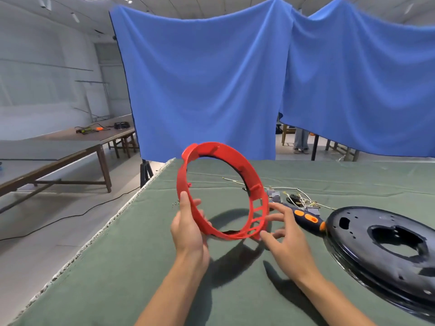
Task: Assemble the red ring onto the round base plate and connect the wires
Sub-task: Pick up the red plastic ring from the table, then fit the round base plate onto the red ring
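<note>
My left hand (188, 228) grips the lower left rim of the red ring (255, 182), holding it tilted on edge above the green cloth. My right hand (283, 234) is at the ring's lower right, fingers spread, fingertips touching or nearly touching the slotted part of the rim. The round black base plate (353, 245) lies flat on the cloth to the right, with a large central opening. A tangle of white wires (301, 200) with small grey connectors lies behind the ring, partly hidden by it.
A screwdriver with a dark blue and orange handle (308, 218) lies between my right hand and the base plate. The table's green cloth (131, 267) ends at a left edge. Blue curtains (211, 78) hang behind. A long wooden table (58, 147) stands at left.
</note>
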The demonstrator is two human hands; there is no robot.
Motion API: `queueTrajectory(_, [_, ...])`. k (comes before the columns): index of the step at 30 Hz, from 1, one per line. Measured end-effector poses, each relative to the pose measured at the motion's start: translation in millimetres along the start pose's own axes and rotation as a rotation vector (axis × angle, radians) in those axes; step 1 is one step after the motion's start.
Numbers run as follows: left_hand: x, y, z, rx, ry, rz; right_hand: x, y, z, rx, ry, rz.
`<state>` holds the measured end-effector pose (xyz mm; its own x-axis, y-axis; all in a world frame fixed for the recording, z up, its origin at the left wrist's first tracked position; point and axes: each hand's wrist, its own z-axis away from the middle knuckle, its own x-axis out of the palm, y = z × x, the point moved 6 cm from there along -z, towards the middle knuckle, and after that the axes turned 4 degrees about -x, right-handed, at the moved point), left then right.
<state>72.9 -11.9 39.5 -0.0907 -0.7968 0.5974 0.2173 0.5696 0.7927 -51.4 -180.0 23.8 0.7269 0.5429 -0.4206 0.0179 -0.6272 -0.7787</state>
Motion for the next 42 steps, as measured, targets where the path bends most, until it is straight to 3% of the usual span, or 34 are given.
queueTrajectory(4, [-1.9,-24.4,-2.6,-0.281,-0.060,0.216,-5.3,-3.2,1.7,-0.101,-0.043,0.025])
queueTrajectory(8, [-5.5,-30.5,0.0,-0.338,-0.133,0.225,-7.7,-4.8,-2.2,-0.136,-0.041,-0.017])
queueTrajectory(10, [-6.4,-31.9,-0.3,-0.308,-0.167,0.123,-7.9,-5.4,-4.4,-0.133,-0.037,-0.005])
queueTrajectory(15, [-30.1,-21.5,-8.2,0.047,0.068,-0.805,-13.5,-8.4,-5.0,-0.197,-0.013,0.060])
queueTrajectory(19, [-26.8,-7.1,1.8,0.342,0.131,-1.211,-19.0,-5.5,-3.8,-0.170,-0.048,0.034])
queueTrajectory(23, [-15.5,4.7,17.7,0.606,0.164,-1.321,-12.7,-3.0,-3.7,-0.146,-0.107,0.000])
queueTrajectory(25, [-2.3,2.3,27.9,0.761,0.014,-1.386,-6.5,-4.1,-4.1,-0.149,-0.123,0.007])
queueTrajectory(29, [21.0,-25.4,50.3,0.906,-0.383,-1.593,-1.1,-5.1,-4.1,-0.165,-0.147,-0.005])
queueTrajectory(31, [26.1,-35.5,57.7,0.948,-0.464,-1.655,-2.6,-4.3,-2.8,-0.159,-0.150,-0.012])
queueTrajectory(37, [23.8,-34.8,55.1,0.972,-0.438,-1.637,-12.1,-9.9,10.3,-0.137,-0.092,0.011])
queueTrajectory(42, [24.8,-30.0,64.2,1.012,-0.433,-1.630,-58.2,-10.2,21.6,-0.061,0.077,0.421])
